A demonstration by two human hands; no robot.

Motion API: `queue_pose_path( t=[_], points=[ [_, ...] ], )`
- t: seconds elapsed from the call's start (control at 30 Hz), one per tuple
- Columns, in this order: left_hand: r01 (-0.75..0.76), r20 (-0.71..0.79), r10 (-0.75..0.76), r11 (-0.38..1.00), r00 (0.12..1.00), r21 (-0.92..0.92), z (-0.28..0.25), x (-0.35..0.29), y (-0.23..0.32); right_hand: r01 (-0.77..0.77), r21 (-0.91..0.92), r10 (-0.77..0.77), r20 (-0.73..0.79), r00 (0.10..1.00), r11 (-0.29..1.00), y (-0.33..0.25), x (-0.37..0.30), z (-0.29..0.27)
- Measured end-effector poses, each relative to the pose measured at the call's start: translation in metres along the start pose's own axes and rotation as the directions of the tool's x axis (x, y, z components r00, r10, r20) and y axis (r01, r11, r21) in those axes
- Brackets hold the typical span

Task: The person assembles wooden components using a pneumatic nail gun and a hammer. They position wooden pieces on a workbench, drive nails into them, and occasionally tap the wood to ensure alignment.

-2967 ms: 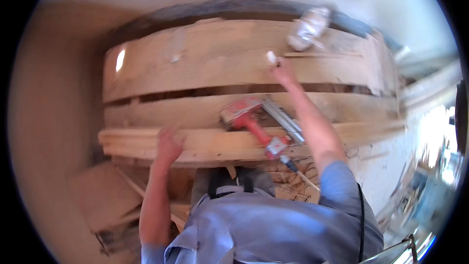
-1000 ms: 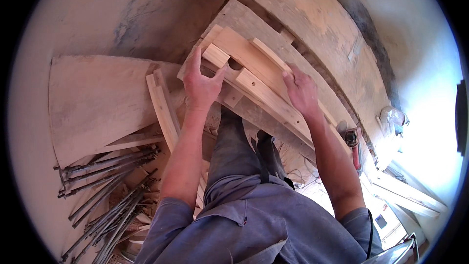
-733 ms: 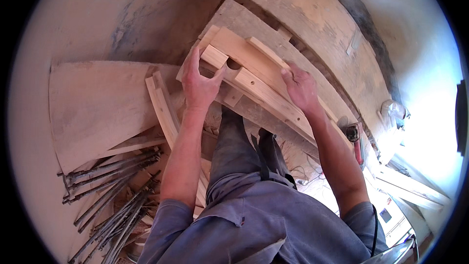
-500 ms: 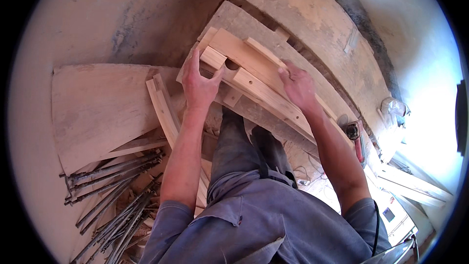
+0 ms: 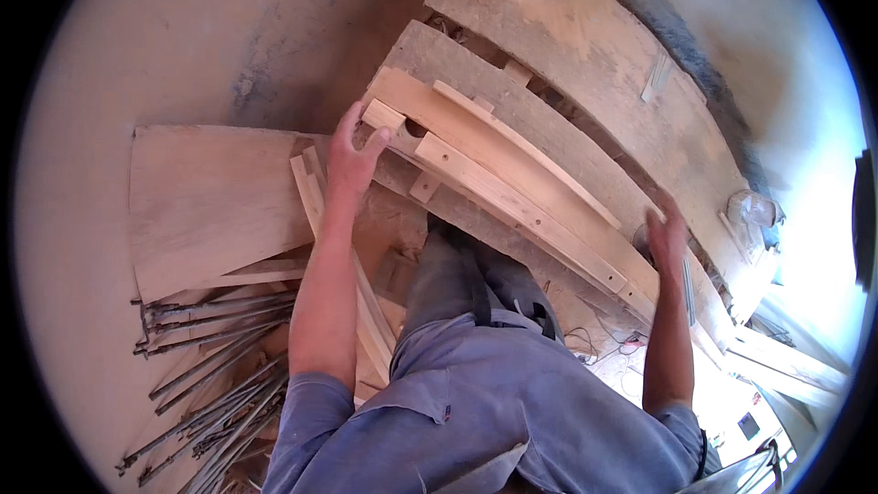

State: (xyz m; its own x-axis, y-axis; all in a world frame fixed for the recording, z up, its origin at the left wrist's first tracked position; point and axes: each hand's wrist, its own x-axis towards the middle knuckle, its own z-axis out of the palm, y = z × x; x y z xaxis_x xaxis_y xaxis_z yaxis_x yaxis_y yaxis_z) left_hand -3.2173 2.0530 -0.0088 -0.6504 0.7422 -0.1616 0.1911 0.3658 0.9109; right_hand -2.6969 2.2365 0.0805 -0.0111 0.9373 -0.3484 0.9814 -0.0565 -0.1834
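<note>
At the left end of a long pale wooden board (image 5: 402, 91), my left hand (image 5: 352, 154) grips a short wooden block (image 5: 382, 115) between thumb and fingers. A long wooden rail (image 5: 485, 185) with several round holes lies along the board's near edge, a dark gap between it and the block. On the board's far side rests a thin wooden strip (image 5: 530, 154), with no hand on it. My right hand (image 5: 669, 236) is over the right part of the bench, its fingers apart, beside a dark round object (image 5: 643, 240) that it partly hides.
The bench is made of worn planks (image 5: 457, 55) with a gap between them. Several metal bar clamps (image 5: 219, 338) lie at lower left, near a plywood sheet (image 5: 215, 210) and leaning wooden strips (image 5: 361, 311). A clear plastic container (image 5: 757, 209) stands at far right.
My right hand has let go of the thin strip and moved right along the bench. My left hand stays at the short block. The view has shifted slightly.
</note>
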Motion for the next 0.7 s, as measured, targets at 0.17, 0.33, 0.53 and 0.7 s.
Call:
queue_pose_path(
  t=[0.17,0.33,0.53,0.7],
  points=[
    [0.081,0.09,-0.085,0.996,0.992,0.05,-0.002,0.003,0.012,0.019,-0.136,-0.007,0.093,0.996,0.99,0.12,-0.028,-0.014],
    [-0.001,0.106,-0.035,0.945,0.994,0.327,-0.002,0.005,0.019,-0.017,-0.213,0.01,-0.03,0.999,0.977,0.13,-0.046,-0.006],
    [0.078,0.115,-0.114,0.957,0.987,0.279,0.002,0.012,0.032,-0.297,-0.248,0.3,-0.027,0.954,0.922,0.166,-0.055,0.005],
    [0.048,0.121,-0.083,0.962,0.989,0.267,-0.003,0.015,0.018,-0.271,-0.498,0.378,0.128,0.917,0.824,0.187,-0.036,-0.004]
  ],
)
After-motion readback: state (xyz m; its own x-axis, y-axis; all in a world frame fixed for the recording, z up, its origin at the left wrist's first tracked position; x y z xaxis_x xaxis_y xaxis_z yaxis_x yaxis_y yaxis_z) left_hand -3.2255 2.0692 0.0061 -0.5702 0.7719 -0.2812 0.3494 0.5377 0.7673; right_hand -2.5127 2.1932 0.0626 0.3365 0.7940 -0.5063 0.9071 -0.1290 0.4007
